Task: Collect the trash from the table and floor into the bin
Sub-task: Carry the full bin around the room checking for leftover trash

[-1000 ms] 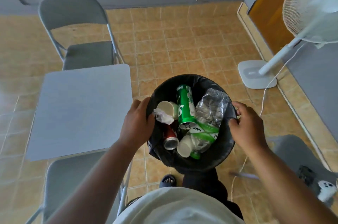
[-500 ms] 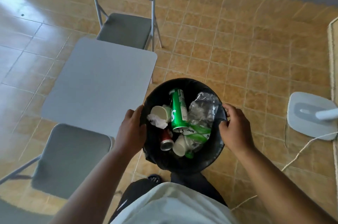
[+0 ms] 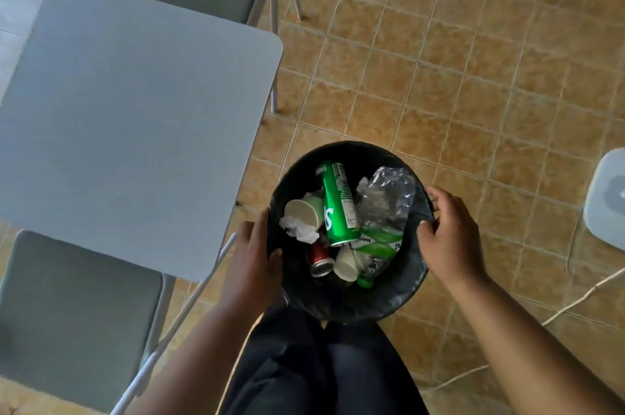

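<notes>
— Where was the bin (image 3: 341, 306) when you had it, and how were your hands set?

— Off the floor in front of my legs, just beside the table's (image 3: 135, 116) near corner. My left hand (image 3: 252, 265) was clasped on the left rim, thumb hooked over the edge, and my right hand (image 3: 448, 238) gripped the right rim, fingers curled over its lip.

— And the trash?

— All inside: the green can (image 3: 338, 208) lying across the middle, the crumpled plastic bottle (image 3: 385, 204) to its right, two paper cups (image 3: 306, 213), a wad of tissue (image 3: 299, 232) and a red can (image 3: 319, 257). I saw nothing on the table or the tiles in view, so I judged the collecting finished and only the carrying or setting down left.

— How to do that well?

— Keep the rim level with an even pull from both sides, so the can didn't roll out, and lower it straight.

— Room to move?

— Tight on my left: the table corner and the chair (image 3: 77, 313) sat close by that hand. To the right the tiles lay open, apart from a white cord (image 3: 581, 294) and the fan base (image 3: 605, 198) at the far edge.
</notes>
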Demonstrator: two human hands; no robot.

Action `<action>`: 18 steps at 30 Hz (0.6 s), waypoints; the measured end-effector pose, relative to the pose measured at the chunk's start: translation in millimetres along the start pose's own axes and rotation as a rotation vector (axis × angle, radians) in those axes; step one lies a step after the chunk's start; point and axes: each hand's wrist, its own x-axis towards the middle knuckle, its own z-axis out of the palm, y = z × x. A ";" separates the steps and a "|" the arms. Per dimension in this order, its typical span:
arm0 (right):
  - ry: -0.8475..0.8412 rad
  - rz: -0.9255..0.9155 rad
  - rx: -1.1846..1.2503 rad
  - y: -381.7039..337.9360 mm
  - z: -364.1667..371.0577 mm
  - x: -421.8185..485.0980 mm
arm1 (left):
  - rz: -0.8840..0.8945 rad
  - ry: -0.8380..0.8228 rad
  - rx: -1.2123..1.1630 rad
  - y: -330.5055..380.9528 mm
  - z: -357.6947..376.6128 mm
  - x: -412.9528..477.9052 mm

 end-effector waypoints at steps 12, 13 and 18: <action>-0.119 0.044 -0.029 64.2 222.5 118.1 | -0.188 0.001 -0.088 -117.3 137.2 192.4; -0.132 0.044 -0.022 66.0 235.1 125.6 | -0.173 0.028 -0.099 -124.3 144.0 203.2; -0.208 0.005 -0.019 73.4 280.0 149.1 | -0.264 0.102 -0.141 -147.2 175.1 239.8</action>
